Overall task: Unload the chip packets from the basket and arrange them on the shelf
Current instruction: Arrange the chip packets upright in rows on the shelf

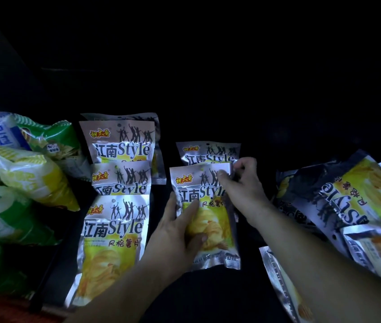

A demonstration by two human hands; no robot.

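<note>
1. On the dark shelf (208, 294), mid-frame, both hands grip one silver-and-yellow chip packet (210, 220): left hand (180, 231) clasps its lower left edge, right hand (243, 180) pinches the top right corner.
2. That packet lies overlapping a second matching packet (208, 152) behind it; a stacked row of same packets (117, 183) sits just left.
3. Basket not clearly visible; loose pile of packets (352, 201) at right, green and yellow bags (22, 173) at left.
4. Risk: slick foil may slide off the packet beneath, skewing the row; squeezing could crush the chips.
5. Packets are flat, glossy, crinkly pouches with crimped seams.
</note>
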